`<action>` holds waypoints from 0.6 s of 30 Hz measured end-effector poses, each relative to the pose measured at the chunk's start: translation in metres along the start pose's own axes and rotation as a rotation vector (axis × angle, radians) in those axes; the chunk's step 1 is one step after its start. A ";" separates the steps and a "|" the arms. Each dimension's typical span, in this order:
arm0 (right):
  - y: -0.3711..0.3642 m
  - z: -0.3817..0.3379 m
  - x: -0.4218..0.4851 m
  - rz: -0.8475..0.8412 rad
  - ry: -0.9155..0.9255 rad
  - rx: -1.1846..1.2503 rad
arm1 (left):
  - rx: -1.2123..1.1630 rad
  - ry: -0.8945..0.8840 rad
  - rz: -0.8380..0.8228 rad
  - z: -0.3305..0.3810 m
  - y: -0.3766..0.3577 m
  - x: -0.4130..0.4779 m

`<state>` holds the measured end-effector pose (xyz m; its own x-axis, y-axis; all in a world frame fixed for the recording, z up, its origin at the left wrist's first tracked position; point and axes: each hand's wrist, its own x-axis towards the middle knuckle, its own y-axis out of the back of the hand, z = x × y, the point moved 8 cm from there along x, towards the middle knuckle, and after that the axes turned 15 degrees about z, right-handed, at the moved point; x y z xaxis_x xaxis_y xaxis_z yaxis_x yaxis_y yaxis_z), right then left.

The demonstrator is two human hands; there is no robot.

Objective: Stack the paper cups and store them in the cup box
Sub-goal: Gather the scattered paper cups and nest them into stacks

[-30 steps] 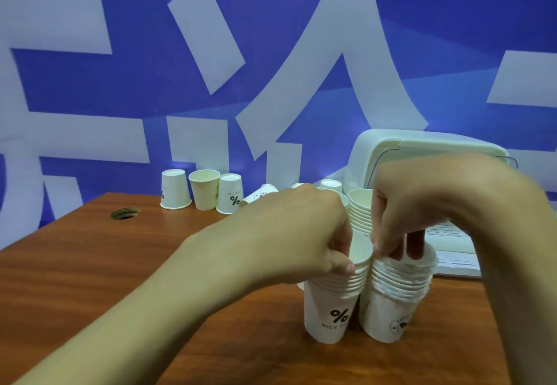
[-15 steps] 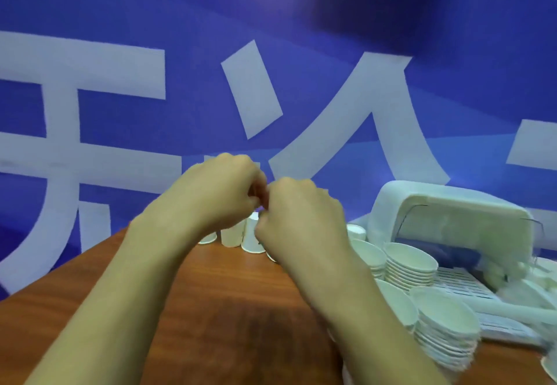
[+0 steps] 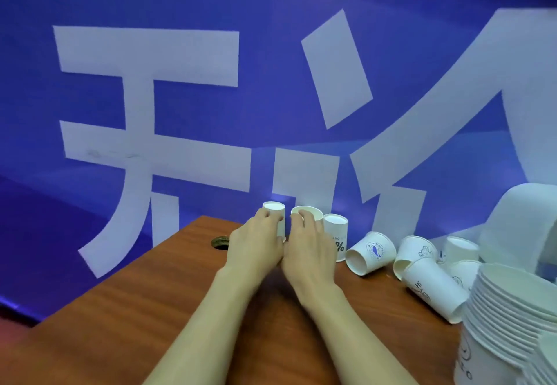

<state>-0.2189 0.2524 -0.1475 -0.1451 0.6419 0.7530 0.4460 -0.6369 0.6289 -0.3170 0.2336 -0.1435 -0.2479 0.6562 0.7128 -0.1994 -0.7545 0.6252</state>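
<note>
- left hand (image 3: 256, 246) grips an inverted cup (image 3: 275, 211) at the table's (image 3: 120, 324) far edge, centre frame
- right hand (image 3: 310, 249) grips the upright cup (image 3: 310, 212) just beside it
- tipped cups (image 3: 372, 252) lie centre right
- cup stack (image 3: 506, 309) stands lower right

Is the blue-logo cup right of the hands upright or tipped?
Tipped: the blue-logo cup lies on its side, its open mouth showing.

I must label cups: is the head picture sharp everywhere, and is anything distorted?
Head view: left hand, right hand and their cups sharp; stack at the right edge soft and cropped; banner letters bent by the wide lens; light even.
</note>
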 end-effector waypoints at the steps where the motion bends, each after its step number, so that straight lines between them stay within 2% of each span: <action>1: -0.006 0.002 -0.001 0.025 0.026 0.007 | 0.023 0.015 0.001 -0.006 -0.008 -0.003; 8: -0.034 0.018 -0.010 -0.009 0.046 0.027 | 0.152 0.007 0.047 -0.033 -0.041 -0.022; 18: -0.035 0.026 -0.011 0.080 -0.037 0.133 | 0.227 -0.116 0.157 -0.022 -0.051 0.001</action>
<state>-0.2096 0.2786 -0.1830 -0.0726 0.6080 0.7906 0.5685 -0.6261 0.5337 -0.3278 0.2718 -0.1817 -0.1465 0.5385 0.8298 0.0531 -0.8333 0.5502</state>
